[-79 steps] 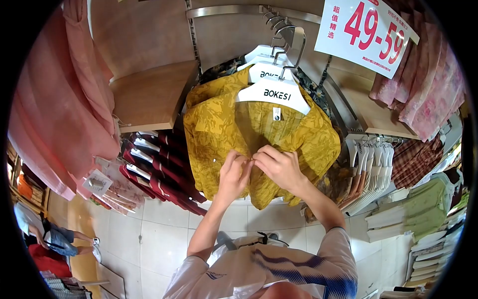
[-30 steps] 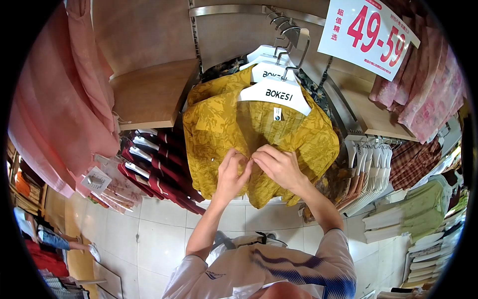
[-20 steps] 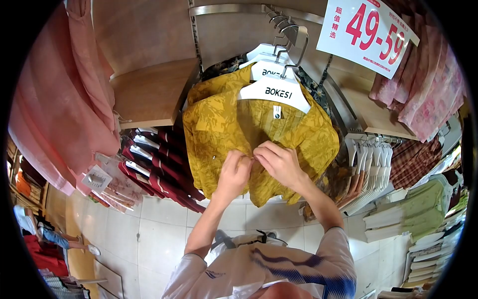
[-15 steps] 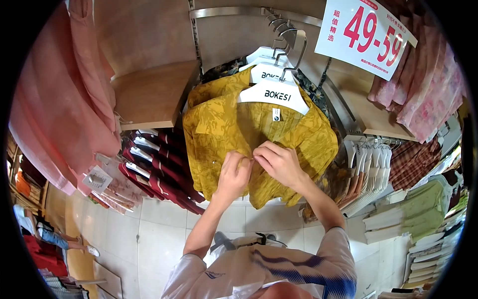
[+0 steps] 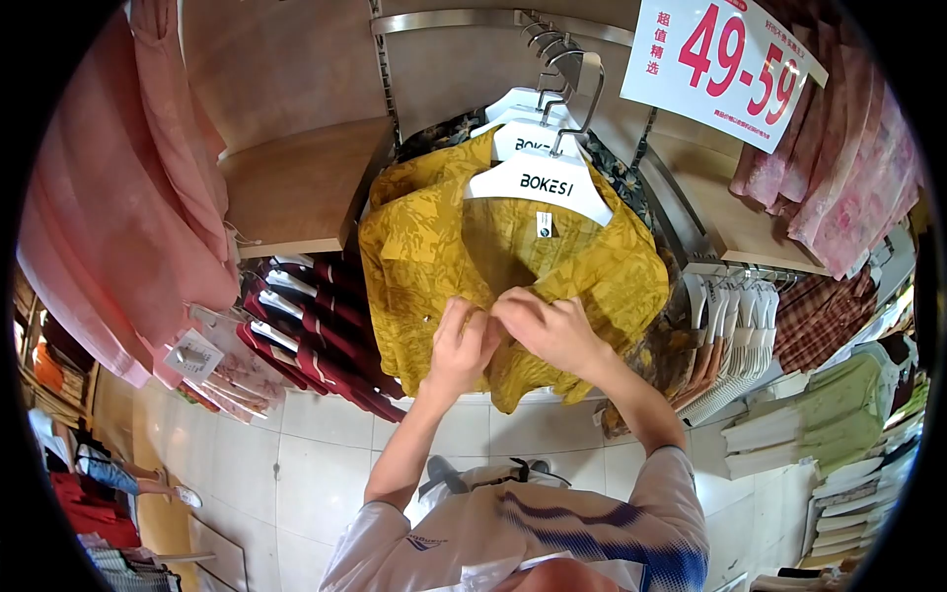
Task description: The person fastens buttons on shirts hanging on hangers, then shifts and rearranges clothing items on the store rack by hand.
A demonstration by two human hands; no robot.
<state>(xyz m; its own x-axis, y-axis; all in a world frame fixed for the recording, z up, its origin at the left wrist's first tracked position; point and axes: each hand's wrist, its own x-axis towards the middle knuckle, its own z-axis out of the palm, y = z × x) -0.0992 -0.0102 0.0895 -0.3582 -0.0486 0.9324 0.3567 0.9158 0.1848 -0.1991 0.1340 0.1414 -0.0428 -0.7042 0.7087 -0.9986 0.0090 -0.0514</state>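
Observation:
A mustard-yellow patterned shirt (image 5: pixel 414 237) hangs on a white hanger (image 5: pixel 538 185) lettered BOKESI, its neck open with a small white label inside. At the shirt's front edges, my left hand (image 5: pixel 462 345) is closed in a pinch on the fabric. Touching or almost touching it, my right hand (image 5: pixel 547 331) is also pinched on the shirt's front, fingers curled. The fingertips meet at the middle of the opening, and whatever small part lies between them is hidden. Behind hang another yellow shirt and a dark floral garment (image 5: pixel 439 136).
Pink garments (image 5: pixel 128 197) hang at the left, with maroon clothes (image 5: pixel 330 331) below a wooden shelf (image 5: pixel 306 187). A price sign (image 5: pixel 725 64) stands upper right. Striped clothes (image 5: pixel 735 340) and a green garment (image 5: pixel 838 414) hang at the right. Another person's legs (image 5: pixel 118 472) show lower left.
My right hand has shifted slightly left and its fingers have curled over more, closer to my left hand. My left hand stays nearly in place on the shirt.

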